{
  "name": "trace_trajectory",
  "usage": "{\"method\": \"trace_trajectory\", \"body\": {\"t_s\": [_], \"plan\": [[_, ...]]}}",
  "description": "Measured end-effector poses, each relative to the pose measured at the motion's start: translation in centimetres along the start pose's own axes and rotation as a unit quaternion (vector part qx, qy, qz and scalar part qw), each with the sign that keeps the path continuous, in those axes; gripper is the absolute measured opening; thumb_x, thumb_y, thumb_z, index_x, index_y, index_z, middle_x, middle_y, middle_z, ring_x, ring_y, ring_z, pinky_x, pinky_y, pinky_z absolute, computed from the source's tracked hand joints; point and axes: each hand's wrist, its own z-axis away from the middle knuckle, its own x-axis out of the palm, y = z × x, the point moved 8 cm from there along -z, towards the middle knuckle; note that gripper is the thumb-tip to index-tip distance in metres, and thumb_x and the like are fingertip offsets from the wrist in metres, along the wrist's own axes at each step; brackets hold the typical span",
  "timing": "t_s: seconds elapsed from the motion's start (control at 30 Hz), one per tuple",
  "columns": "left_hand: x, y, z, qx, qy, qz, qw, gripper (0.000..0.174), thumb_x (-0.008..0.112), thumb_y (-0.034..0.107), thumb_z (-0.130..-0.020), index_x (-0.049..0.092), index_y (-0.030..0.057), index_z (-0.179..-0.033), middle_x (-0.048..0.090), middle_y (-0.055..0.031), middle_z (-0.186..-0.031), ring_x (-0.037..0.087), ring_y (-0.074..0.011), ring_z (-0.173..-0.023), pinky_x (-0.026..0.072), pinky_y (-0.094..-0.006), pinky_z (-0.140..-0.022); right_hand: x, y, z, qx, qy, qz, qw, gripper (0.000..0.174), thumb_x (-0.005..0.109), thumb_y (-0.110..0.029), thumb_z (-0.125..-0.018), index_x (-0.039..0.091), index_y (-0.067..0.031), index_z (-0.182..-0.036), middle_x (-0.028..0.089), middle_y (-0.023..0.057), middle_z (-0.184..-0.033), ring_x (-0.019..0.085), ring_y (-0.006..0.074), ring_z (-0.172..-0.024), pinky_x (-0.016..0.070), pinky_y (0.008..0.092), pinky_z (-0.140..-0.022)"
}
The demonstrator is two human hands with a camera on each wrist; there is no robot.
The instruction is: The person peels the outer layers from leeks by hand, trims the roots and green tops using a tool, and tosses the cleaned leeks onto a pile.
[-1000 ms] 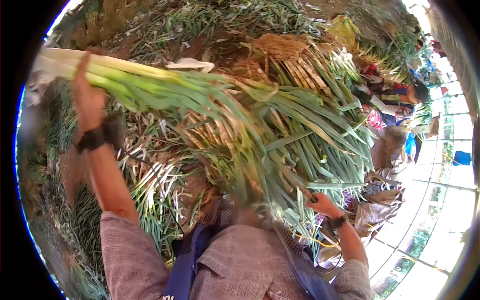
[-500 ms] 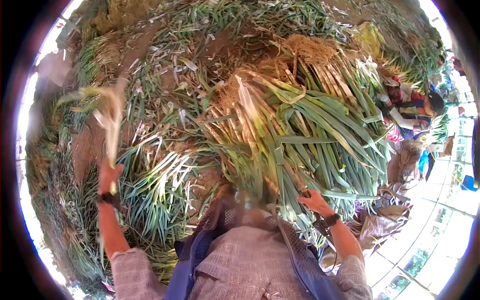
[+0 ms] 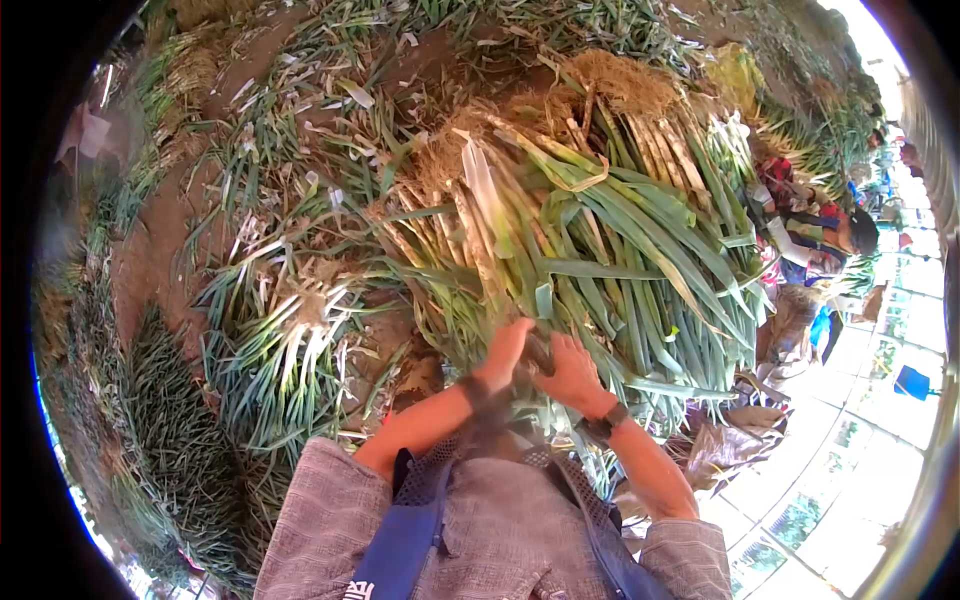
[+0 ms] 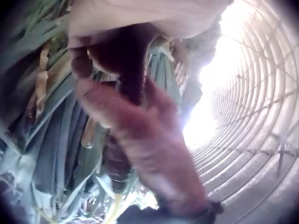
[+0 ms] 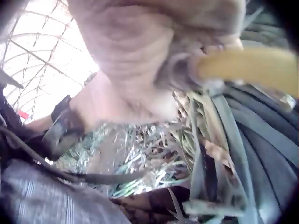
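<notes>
In the head view my left hand [image 3: 502, 358] and right hand [image 3: 573, 376] meet low over a pile of leeks [image 3: 640, 270]. Between them is a dark ribbed tool [image 4: 117, 158] with a yellow hose [image 5: 252, 67] at its end. My right hand [image 4: 152, 144] grips its shaft in the left wrist view. At the top of that view my left hand [image 4: 140, 18] curls over the tool's upper part, its fingers partly hidden. A pale stripped leek stalk [image 3: 482, 190] lies on the pile just beyond the hands.
Left of the pile, a bundle of thin green onions [image 3: 310, 330] lies on the brown soil [image 3: 155, 280], which is strewn with leaf scraps. A seated person [image 3: 825, 235] works at the far right. Brown sheeting [image 3: 735, 440] lies near my right arm.
My left hand swung out left with a peeled leek, then let it go, loose leaf bits flying. It has come back to the middle beside my right hand, which moved slightly left.
</notes>
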Motion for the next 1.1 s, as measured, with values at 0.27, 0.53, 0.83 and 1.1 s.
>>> {"method": "trace_trajectory", "body": {"t_s": [0.27,0.53,0.83,1.1], "plan": [[-7.1,0.0,-2.8,0.013,-0.025,-0.135,0.990,0.037,0.059,0.032,-0.092,0.065,-0.0002,-0.110,0.065,-0.0134,-0.108,0.064,-0.0225,-0.093,0.0547,-0.0364,-0.077,4.7,8.2,4.7,0.144,-0.202,-0.024,0.968,0.037,0.066,-0.027,-0.082,0.052,-0.0023,-0.105,0.062,0.0246,-0.078,0.059,0.0458,-0.077,0.0477,0.0510,-0.067],[-11.0,-0.1,-6.1,0.003,0.139,-0.375,0.916,0.038,0.057,0.029,-0.090,0.062,-0.0014,-0.111,0.063,-0.0224,-0.114,0.061,-0.0382,-0.104,0.0498,-0.0485,-0.084,3.6,8.7,2.8,0.186,-0.141,-0.097,0.968,0.040,0.064,-0.028,-0.082,0.060,-0.0034,-0.112,0.067,0.0234,-0.097,0.063,0.0427,-0.090,0.0508,0.0472,-0.077],[-12.4,4.2,-8.1,0.084,0.248,-0.102,0.960,0.061,0.066,0.027,-0.089,0.047,0.0006,-0.140,0.056,-0.0180,-0.133,0.050,-0.0285,-0.126,0.0396,-0.0479,-0.100,4.5,10.4,5.3,0.121,-0.178,-0.142,0.966,0.038,0.070,-0.023,-0.079,0.059,-0.0007,-0.107,0.058,0.0138,-0.073,0.054,0.0261,-0.065,0.0453,0.0388,-0.060],[-10.9,5.1,-9.4,0.045,0.022,-0.012,0.999,0.069,0.068,0.035,-0.090,0.035,0.0065,-0.143,0.047,-0.0078,-0.135,0.049,-0.0252,-0.121,0.0443,-0.0453,-0.098,2.6,9.3,8.7,0.196,-0.155,-0.212,0.945,0.046,0.069,-0.019,-0.081,0.057,-0.0050,-0.123,0.069,0.0163,-0.088,0.065,0.0286,-0.076,0.0507,0.0388,-0.072]]}}
